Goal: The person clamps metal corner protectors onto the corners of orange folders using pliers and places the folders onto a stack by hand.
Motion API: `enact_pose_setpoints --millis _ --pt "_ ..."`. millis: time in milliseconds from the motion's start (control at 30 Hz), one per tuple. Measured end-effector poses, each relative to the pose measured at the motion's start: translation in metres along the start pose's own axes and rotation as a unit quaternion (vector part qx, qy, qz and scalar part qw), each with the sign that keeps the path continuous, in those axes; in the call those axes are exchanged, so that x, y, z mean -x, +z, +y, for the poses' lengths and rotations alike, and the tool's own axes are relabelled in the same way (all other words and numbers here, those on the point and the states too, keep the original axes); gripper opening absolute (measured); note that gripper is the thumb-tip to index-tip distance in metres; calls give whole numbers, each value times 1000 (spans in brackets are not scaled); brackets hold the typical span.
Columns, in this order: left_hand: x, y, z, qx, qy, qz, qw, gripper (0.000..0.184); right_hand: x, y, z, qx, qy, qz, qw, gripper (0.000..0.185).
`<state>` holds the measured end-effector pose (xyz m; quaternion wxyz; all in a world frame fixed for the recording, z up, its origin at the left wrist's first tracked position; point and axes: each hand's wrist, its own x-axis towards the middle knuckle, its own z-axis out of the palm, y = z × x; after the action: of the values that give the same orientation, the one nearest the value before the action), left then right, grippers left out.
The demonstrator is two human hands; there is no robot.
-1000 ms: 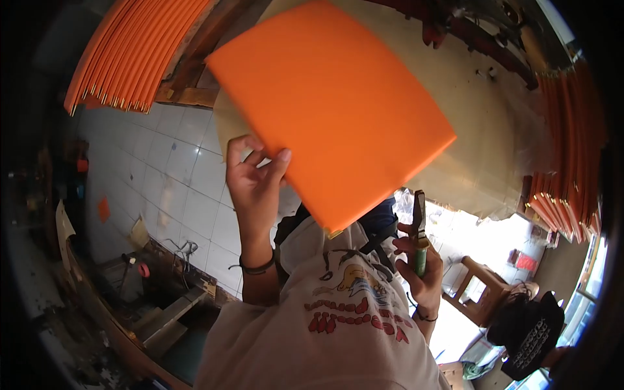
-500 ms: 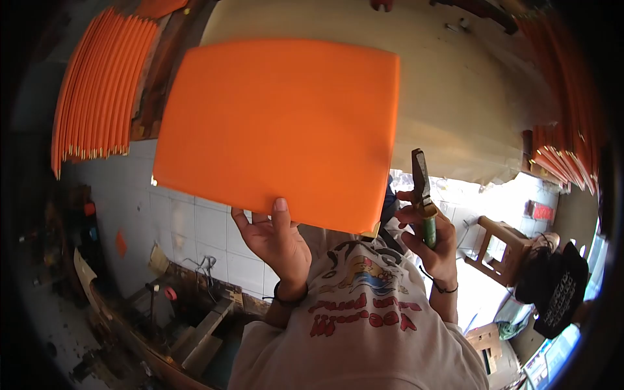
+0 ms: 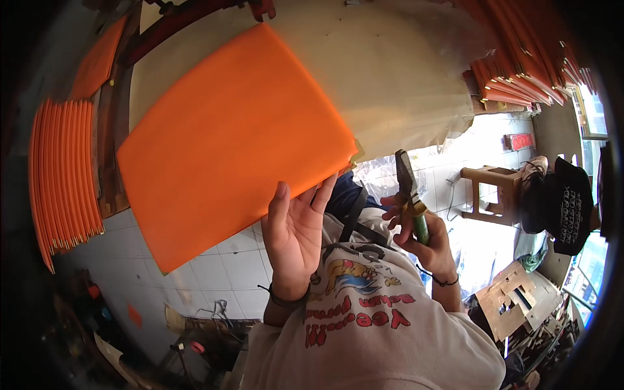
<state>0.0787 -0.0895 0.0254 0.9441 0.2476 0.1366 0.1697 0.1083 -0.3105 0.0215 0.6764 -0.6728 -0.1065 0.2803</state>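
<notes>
Far left: a close-packed row of orange covers (image 3: 62,175), brass-coloured corners showing along the lower ends. Just beyond, one loose cover (image 3: 101,62) near the worktop's left edge.

Centre-left: orange panel (image 3: 227,143) held up, slanted, partly over the paper-covered worktop (image 3: 390,71), partly over the tiled floor (image 3: 240,276). Left hand (image 3: 296,234) grasping its near edge, palm up, thumb on the face, fingers underneath. One-edge grip; the far side probably wants to sag, so keep the fingers spread beneath, thumb light to avoid denting the smooth face.

Centre: brass-coloured corner piece (image 3: 357,153) at the panel's right corner. Whether it sits fully seated, cannot tell. Worth squaring it to both edges before any pressure.

Right of that: green-handled pliers (image 3: 407,175), head up, apart from the panel. Right hand (image 3: 434,246) curled around the handles. Best to bring the head in flat to the corner, squeeze evenly, keep metal off the orange face.

Far right: second stack of orange covers (image 3: 513,65) by the worktop's right edge; stool (image 3: 494,172) below.
</notes>
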Motion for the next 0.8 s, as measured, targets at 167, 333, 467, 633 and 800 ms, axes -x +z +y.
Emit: enact_pose_setpoints --millis 167,333,467,633,800 --pt "-8 8 -2 41 -55 -40 997 59 1 1 1 53 -3 -34 998 9" --pt "-9 4 -6 71 -109 -48 990 63 2 6 0 190 -4 -18 982 11" --pt "-13 9 -8 56 -150 -82 984 65 -2 4 -15 214 3 -35 976 11" --pt "-14 9 -8 -15 -145 -86 986 62 -2 13 -18 212 3 -19 977 9" --pt "-13 7 -13 -44 -128 -67 988 58 5 12 -8 121 78 2 990 6"
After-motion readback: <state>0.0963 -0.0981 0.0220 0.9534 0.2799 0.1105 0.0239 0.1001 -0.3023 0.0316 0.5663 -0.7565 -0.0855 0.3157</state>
